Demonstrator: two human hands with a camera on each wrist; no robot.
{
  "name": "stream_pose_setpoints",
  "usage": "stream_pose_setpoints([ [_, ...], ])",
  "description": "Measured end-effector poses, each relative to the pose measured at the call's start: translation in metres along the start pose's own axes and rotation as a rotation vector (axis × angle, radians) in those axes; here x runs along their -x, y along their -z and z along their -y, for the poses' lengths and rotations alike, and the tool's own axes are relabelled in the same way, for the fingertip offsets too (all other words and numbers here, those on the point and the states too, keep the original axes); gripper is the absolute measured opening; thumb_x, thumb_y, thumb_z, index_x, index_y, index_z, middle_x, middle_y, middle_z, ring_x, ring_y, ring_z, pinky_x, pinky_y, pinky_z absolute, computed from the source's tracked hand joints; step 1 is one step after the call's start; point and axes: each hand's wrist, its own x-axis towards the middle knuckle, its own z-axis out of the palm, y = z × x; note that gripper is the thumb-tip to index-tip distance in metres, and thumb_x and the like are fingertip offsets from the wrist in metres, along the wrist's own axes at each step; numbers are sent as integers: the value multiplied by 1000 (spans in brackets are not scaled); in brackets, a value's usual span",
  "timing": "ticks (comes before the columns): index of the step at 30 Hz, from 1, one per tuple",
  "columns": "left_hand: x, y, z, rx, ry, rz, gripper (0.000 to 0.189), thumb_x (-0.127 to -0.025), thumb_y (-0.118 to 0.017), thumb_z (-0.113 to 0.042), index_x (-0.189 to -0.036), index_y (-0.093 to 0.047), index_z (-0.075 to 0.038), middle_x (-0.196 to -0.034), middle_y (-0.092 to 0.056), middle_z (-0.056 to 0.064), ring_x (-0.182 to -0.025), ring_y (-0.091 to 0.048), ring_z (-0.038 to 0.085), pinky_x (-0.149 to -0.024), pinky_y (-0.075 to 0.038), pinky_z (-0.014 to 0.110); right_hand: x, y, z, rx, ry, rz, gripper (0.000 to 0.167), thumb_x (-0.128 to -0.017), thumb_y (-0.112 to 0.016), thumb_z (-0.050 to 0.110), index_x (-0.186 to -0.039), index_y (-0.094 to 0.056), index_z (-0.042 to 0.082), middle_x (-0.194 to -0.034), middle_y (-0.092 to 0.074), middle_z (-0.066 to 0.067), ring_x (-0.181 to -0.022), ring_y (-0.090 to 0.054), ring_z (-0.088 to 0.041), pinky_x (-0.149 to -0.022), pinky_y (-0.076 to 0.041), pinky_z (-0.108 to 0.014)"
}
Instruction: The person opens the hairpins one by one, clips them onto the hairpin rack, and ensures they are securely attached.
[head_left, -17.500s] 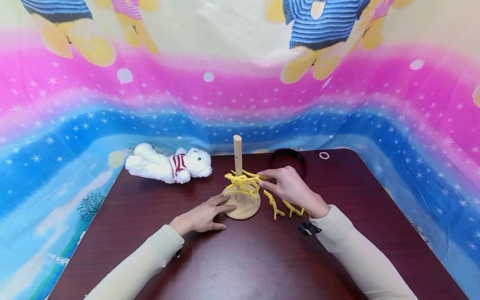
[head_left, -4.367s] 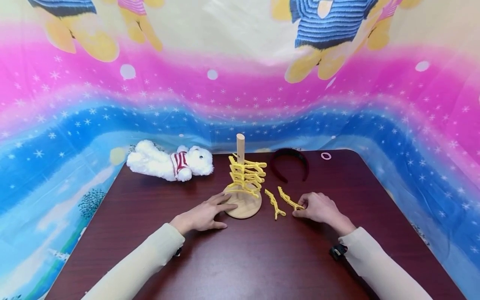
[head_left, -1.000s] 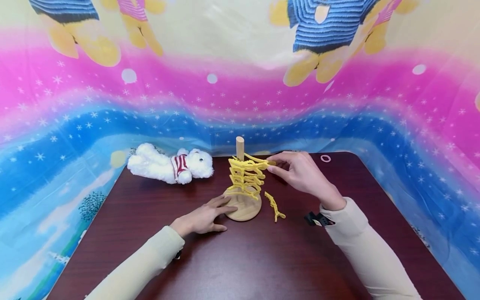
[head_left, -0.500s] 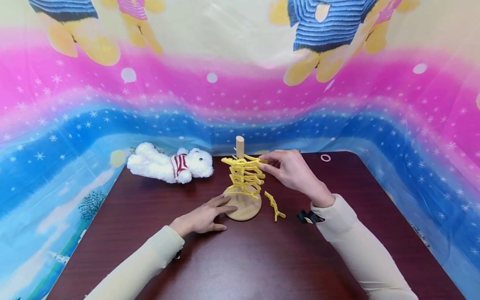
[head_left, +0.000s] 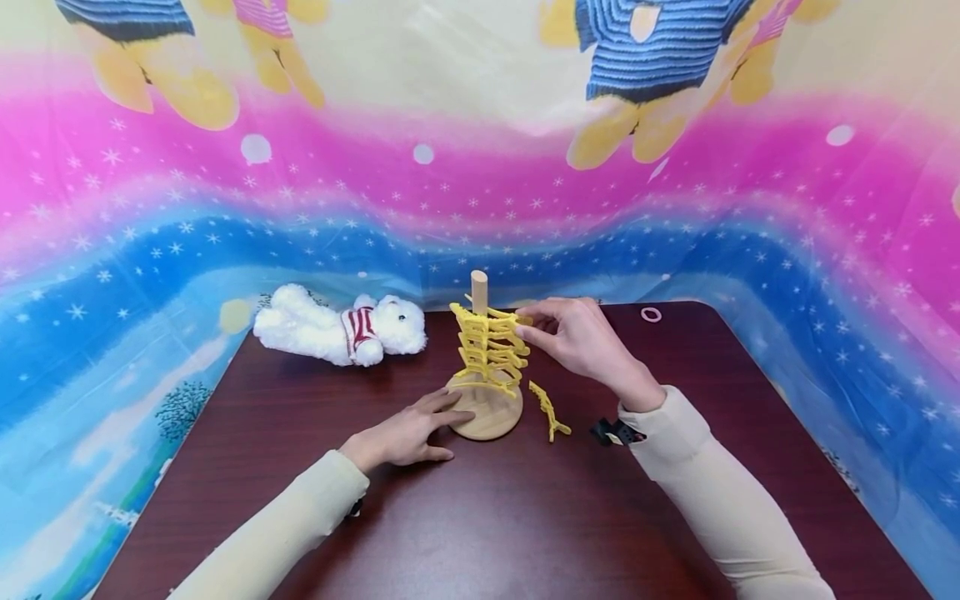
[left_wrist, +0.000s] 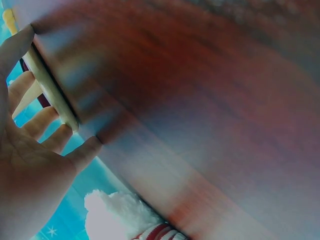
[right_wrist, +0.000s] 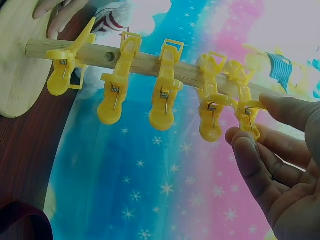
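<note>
In the head view a wooden post (head_left: 479, 292) stands upright on a round base (head_left: 491, 423). My left hand (head_left: 397, 433) rests on the base's left edge, fingers spread and fairly straight. Several yellow alligator hair clips (right_wrist: 165, 95) grip the post one above another. My right hand (head_left: 581, 342) pinches the handle end of the topmost clip (right_wrist: 244, 92) between thumb and fingers; this clip lies across the post close above the one below. A single loose yellow hair clip (head_left: 550, 412) lies on the table right of the base.
A white plush bear (head_left: 307, 329) in a striped top lies at the back left of the dark table (head_left: 480, 533). A pink ring (head_left: 651, 315) lies at the back right. The dark headband (right_wrist: 25, 217) shows in the right wrist view.
Since the oldest frame, more clips have come onto the post and fewer lie loose. Over the last second my right hand has brought the topmost clip left against the post. The left hand stays put.
</note>
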Motion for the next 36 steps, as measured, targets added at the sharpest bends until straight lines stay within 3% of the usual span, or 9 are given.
stream_pose_setpoints([
  [21, 0, -1, 0, 5, 15, 12, 66, -92, -72, -37, -151, -45, -27, -164, -28, 13, -153, -21, 36, -119, -32, 52, -2, -2, -6, 3, -68, 23, 32, -91, -72, 38, -118, -73, 20, -88, -72, 4, -75, -65, -12, -68, -53, -31],
  [36, 2, 0, -2, 8, 8, 8, 66, -92, -72, -35, -151, -45, -25, -164, -27, 15, -153, -21, 38, -119, -32, 54, 8, 5, -17, -14, -92, 25, 36, -90, -73, 42, -119, -72, 22, -94, -72, 5, -80, -65, -11, -72, -53, -31],
])
